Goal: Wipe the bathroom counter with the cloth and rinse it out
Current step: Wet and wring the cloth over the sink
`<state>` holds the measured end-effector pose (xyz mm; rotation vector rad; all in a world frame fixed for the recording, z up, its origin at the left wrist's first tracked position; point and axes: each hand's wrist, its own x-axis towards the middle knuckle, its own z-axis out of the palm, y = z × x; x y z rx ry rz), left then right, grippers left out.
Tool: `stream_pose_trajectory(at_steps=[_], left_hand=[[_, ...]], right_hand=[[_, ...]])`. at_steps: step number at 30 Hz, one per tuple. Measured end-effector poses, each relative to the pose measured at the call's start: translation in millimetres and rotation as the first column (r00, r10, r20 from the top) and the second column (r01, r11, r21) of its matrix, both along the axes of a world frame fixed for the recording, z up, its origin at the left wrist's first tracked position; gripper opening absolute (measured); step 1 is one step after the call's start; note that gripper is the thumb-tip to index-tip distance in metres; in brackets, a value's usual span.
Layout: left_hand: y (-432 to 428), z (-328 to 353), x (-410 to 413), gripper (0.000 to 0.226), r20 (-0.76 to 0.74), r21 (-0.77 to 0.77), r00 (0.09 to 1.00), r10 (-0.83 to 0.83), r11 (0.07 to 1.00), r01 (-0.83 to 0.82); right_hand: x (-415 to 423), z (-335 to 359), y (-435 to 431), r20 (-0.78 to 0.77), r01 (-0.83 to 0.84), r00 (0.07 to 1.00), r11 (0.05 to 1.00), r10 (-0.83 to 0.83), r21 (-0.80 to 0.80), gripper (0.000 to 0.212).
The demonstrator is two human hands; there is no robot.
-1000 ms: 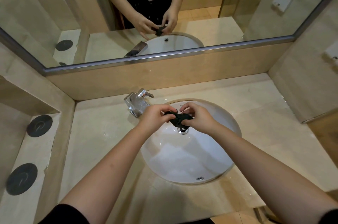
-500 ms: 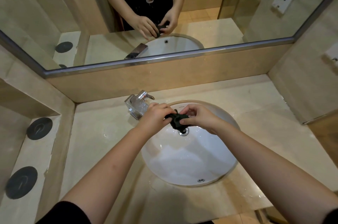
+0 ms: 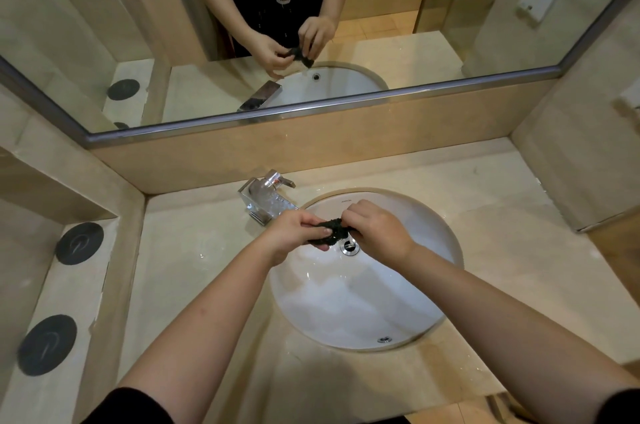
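A small dark cloth (image 3: 331, 232) is bunched between both hands above the back of the white oval sink (image 3: 346, 305). My left hand (image 3: 294, 237) pinches its left end with thumb and fingers. My right hand (image 3: 375, 227) grips its right end, fingers curled over it. The hands hang just in front of the chrome tap (image 3: 268, 199) and over the drain (image 3: 349, 247). The beige stone counter (image 3: 194, 271) around the sink shows wet patches.
A mirror (image 3: 398, 42) runs along the back wall and reflects my hands and the cloth. Two dark round discs (image 3: 79, 243) (image 3: 46, 345) sit on a lower ledge at the left. A side wall (image 3: 571, 160) closes the counter on the right.
Both hands have kept working the cloth over the drain. It looks pulled longer between them now, and my right hand has drawn slightly to the right.
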<state>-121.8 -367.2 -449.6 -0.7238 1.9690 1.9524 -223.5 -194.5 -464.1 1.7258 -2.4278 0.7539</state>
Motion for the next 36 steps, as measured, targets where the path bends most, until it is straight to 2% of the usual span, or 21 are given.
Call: stream_pose_trajectory(at_steps=[4, 7, 10, 12, 14, 16, 17, 19, 21, 24, 27, 30, 32, 34, 36], left_hand=[[-0.6, 0.9, 1.6, 0.026, 0.018, -0.058, 0.999, 0.039, 0.998, -0.038], [-2.6, 8.3, 1.2, 0.041, 0.056, -0.062, 0.996, -0.07, 0.995, 0.073], [-3.1, 18.7, -0.2, 0.025, 0.101, -0.079, 0.968, -0.23, 0.968, 0.238], [-2.0, 24.2, -1.7, 0.018, 0.119, -0.121, 0.963, -0.243, 0.959, 0.257], [-1.8, 25.4, -2.2, 0.017, 0.095, -0.18, 0.968, -0.234, 0.952, 0.248], [-2.8, 24.9, -1.7, 0.019, 0.044, -0.256, 0.973, -0.227, 0.939, 0.231], [-3.0, 25.1, -1.0, 0.019, 0.019, -0.285, 0.975, -0.222, 0.933, 0.218], [-2.8, 25.9, -0.9, 0.021, -0.033, -0.332, 0.976, -0.215, 0.924, 0.192], [-3.4, 26.2, -2.2, 0.021, -0.082, -0.407, 0.969, -0.234, 0.895, 0.182], [-6.5, 24.4, -3.5, 0.02, -0.117, -0.517, 0.948, -0.297, 0.833, 0.197], [-5.3, 19.2, -3.3, 0.016, -0.102, -0.471, 0.961, -0.256, 0.864, 0.18], [-0.8, 11.5, -1.8, 0.017, -0.062, -0.321, 0.991, -0.12, 0.942, 0.094], [2.3, 7.9, 0.3, 0.018, -0.033, -0.17, 0.999, -0.022, 0.985, 0.017], [5.6, 5.7, 0.7, 0.016, -0.012, -0.031, 1.0, 0.025, 0.999, -0.026], [7.7, 4.7, 1.6, 0.013, 0.041, 0.116, 0.997, 0.067, 0.991, -0.071]], right_hand=[[-2.7, -1.0, 3.4, 0.087, 0.023, 0.996, 0.999, -0.02, -0.027, 0.021], [-2.0, 2.3, 7.1, 0.081, 0.015, 0.997, 1.0, -0.014, -0.011, 0.019], [-1.8, 4.1, 9.7, 0.131, -0.006, 0.991, 1.0, 0.003, 0.021, 0.019], [-1.0, 9.1, 10.8, 0.307, -0.006, 0.952, 0.997, -0.017, 0.075, 0.019], [-1.2, 17.5, 11.1, 0.551, -0.02, 0.832, 0.99, -0.061, 0.139, 0.018], [-4.1, 26.3, 10.4, 0.814, 0.003, 0.568, 0.989, -0.121, 0.145, 0.013], [-7.9, 28.9, 10.8, 0.887, 0.03, 0.441, 0.99, -0.134, 0.135, 0.013], [-17.3, 30.7, 13.9, 0.943, 0.032, 0.298, 0.989, -0.15, 0.147, 0.027], [-22.5, 31.4, 17.3, 0.946, -0.043, 0.247, 0.973, -0.209, 0.226, 0.035], [-21.2, 29.8, 16.9, 0.924, -0.08, 0.294, 0.957, -0.245, 0.279, 0.028], [-15.3, 30.0, 12.6, 0.834, -0.014, 0.496, 0.958, -0.242, 0.286, 0.024], [-10.4, 28.4, 8.8, 0.663, 0.051, 0.72, 0.968, -0.206, 0.245, 0.022], [-6.8, 25.9, 8.6, 0.508, 0.058, 0.848, 0.978, -0.153, 0.199, 0.02], [-4.2, 20.5, 9.5, 0.314, 0.058, 0.945, 0.991, -0.092, 0.117, 0.016], [-1.3, 15.1, 10.0, 0.124, 0.036, 0.992, 0.999, -0.037, 0.006, 0.012]])
